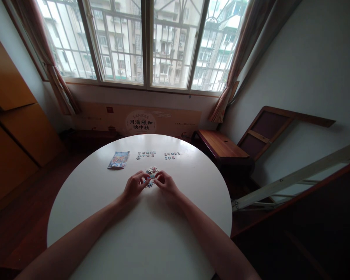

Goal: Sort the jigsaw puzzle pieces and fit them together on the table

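Note:
A small heap of jigsaw puzzle pieces (pixel 152 170) lies near the middle of the round white table (pixel 140 241). My left hand (pixel 136 182) is at the heap's left side, thumb and bent fingers closed at its edge on a puzzle piece. From the right, my right hand (pixel 166 182) has thumb and forefinger pinched on a puzzle piece at the heap. The fingertips of both hands are close together and partly cover the pieces, so their exact shapes cannot be made out.
Behind the heap, several pieces stand in rows: one group (pixel 146 154) in the middle, another group (pixel 172 155) to its right. A colourful picture packet (pixel 118 160) lies at the left. Beyond the table are a wooden bench (pixel 221 144) and a window.

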The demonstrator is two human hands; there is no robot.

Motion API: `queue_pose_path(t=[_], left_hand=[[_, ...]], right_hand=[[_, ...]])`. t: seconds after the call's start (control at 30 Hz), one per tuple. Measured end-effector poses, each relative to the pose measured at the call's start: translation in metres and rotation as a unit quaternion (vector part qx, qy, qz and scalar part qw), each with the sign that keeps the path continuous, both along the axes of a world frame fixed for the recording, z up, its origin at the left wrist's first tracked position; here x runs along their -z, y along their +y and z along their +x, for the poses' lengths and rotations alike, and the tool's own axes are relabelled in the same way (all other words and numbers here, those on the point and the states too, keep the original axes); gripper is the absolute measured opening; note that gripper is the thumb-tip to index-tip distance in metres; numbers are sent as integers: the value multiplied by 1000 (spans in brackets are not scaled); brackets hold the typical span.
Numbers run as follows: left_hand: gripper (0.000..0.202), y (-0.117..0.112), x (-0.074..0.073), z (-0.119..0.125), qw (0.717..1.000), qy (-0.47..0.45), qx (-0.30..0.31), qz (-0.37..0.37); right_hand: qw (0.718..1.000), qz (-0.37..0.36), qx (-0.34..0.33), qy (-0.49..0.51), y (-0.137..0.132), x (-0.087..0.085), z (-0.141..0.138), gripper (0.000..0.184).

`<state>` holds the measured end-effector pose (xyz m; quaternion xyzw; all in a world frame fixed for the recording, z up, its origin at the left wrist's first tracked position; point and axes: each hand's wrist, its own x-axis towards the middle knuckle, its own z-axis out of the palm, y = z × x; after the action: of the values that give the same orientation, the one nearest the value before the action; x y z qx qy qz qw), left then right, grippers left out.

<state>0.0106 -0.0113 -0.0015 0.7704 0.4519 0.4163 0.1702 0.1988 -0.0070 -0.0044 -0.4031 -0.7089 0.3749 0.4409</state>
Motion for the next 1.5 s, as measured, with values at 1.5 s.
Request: queue_pose_path(t=[1.5], left_hand=[[19, 2, 0, 0, 1000, 3, 14, -15]], right_hand=[[1000, -1, 3, -14, 0, 0, 1, 18]])
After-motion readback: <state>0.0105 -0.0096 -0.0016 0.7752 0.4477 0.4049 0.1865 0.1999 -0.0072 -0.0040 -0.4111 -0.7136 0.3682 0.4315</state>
